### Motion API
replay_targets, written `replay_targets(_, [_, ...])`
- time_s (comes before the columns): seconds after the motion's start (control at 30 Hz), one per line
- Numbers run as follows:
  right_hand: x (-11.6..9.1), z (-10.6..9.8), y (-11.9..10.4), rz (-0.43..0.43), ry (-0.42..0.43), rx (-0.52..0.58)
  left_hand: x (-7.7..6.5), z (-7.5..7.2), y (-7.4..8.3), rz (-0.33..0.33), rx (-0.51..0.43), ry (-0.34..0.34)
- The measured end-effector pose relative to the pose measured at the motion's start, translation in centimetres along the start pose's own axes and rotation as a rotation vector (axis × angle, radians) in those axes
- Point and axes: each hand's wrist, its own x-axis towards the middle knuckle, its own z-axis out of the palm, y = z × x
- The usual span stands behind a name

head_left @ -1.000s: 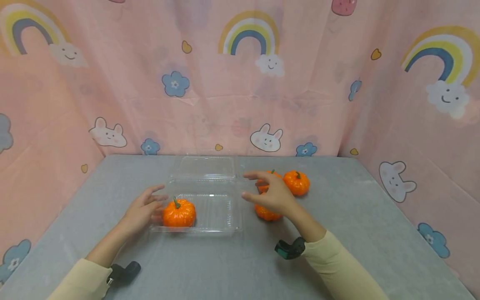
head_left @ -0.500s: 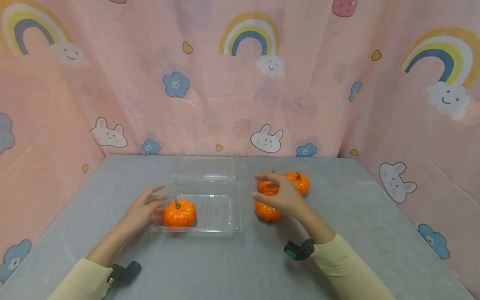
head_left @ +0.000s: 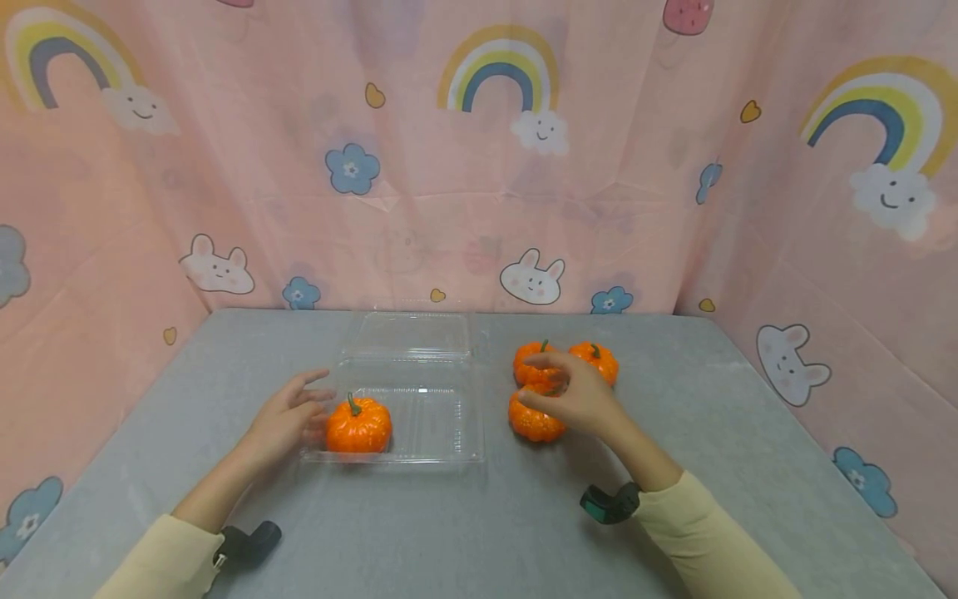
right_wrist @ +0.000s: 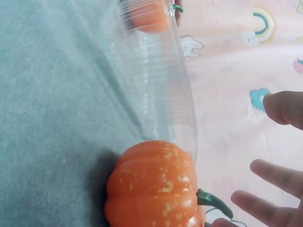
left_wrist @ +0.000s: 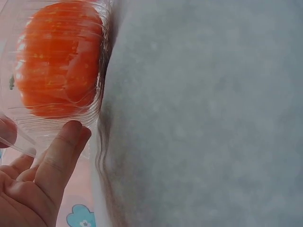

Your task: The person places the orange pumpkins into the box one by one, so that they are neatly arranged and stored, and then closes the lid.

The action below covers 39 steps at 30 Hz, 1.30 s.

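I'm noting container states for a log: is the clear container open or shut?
Open: in the head view, its lid lies back beyond the base, leaving the pumpkin inside uncovered.

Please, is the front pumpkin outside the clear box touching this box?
Apart: the head view shows grey table between the front pumpkin and the clear box.

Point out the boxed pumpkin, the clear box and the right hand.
Boxed pumpkin (head_left: 360, 431): head view, on its orange side.
Clear box (head_left: 428, 423): head view, on its bare floor.
Right hand (head_left: 584, 399): head view, on its middle.
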Motion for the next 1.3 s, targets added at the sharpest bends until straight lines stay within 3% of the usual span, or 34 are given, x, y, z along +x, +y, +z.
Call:
replay_targets(0.77, [-0.5,0.5,2.3,0.059,-0.045,-0.099,0.1,-0.1,-0.2,0.003,-0.016,-0.006])
replay_targets(1.3, [-0.4,1.2,3.3,0.103,-0.044,-0.084,0.0,0.0,-0.2,0.01,-0.011,0.004])
